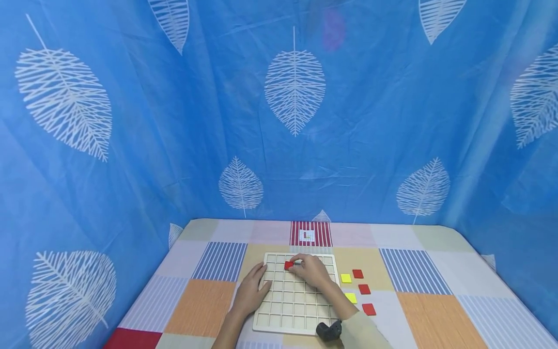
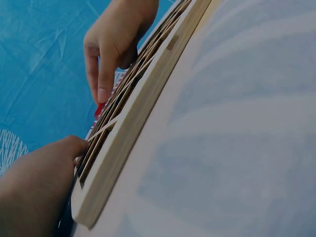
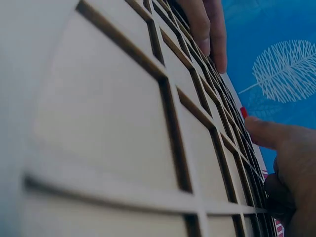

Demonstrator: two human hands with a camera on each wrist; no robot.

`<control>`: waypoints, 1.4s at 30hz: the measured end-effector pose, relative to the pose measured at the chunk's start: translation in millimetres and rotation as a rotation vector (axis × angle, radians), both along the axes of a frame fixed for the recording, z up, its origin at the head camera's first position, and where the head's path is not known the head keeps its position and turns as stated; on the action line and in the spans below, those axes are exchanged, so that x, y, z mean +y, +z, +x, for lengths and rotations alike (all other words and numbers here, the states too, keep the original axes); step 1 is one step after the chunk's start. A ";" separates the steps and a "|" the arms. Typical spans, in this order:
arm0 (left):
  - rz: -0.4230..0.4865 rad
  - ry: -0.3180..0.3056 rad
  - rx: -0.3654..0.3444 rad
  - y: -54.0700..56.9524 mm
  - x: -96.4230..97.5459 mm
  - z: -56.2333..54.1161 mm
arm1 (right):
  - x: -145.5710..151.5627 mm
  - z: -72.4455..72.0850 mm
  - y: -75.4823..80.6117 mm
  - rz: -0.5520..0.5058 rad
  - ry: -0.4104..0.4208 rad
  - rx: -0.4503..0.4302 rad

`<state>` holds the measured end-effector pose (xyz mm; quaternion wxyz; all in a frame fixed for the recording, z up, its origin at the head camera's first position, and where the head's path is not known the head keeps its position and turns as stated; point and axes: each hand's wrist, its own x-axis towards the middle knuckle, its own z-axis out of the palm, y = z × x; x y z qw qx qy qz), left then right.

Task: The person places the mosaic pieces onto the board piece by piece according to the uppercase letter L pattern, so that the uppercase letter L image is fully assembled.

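A pale wooden grid board [image 1: 283,308] with square cells lies in front of me. Near its far edge, my right hand [image 1: 311,271] pinches a small red square tile [image 1: 288,265] between thumb and fingertips, low over the cells. That red tile [image 2: 98,109] shows below the fingertips in the left wrist view. My left hand [image 1: 250,293] rests on the board's left edge, its fingers extended along the side and its thumb reaching over the top. In the right wrist view, the left hand's fingers [image 3: 217,37] touch the far side of the grid.
Right of the board lie loose tiles: two yellow, among them a near one [image 1: 350,297], and three red, among them a near one [image 1: 368,309]. Beyond the board is a small card [image 1: 307,236] with a printed grid. A black device [image 1: 329,331] sits at my right wrist.
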<state>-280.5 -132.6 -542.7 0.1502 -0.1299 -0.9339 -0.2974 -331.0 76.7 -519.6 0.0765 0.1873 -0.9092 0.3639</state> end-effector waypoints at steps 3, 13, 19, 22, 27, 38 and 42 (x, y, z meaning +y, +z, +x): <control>0.001 -0.001 -0.006 0.0 0.1 -0.1 | -0.3 0.8 -1.6 0.025 -0.002 0.013; 0.006 0.003 -0.009 0.3 0.0 0.4 | -0.1 2.7 -0.8 0.020 0.015 0.026; -0.005 0.008 -0.012 0.1 0.4 1.0 | 2.6 4.0 -0.2 -0.009 0.016 -0.009; -0.008 0.014 -0.015 0.5 0.9 1.0 | 6.7 5.7 0.9 -0.036 0.019 -0.017; -0.008 0.023 -0.018 1.5 0.9 1.4 | 19.1 10.9 6.3 -0.097 0.024 -0.019; -0.006 0.020 -0.004 1.8 0.8 1.8 | 76.4 21.9 19.9 -0.180 -0.118 0.038; -0.007 0.019 -0.002 1.5 1.0 2.1 | 101.7 24.5 23.7 -0.159 -0.175 0.061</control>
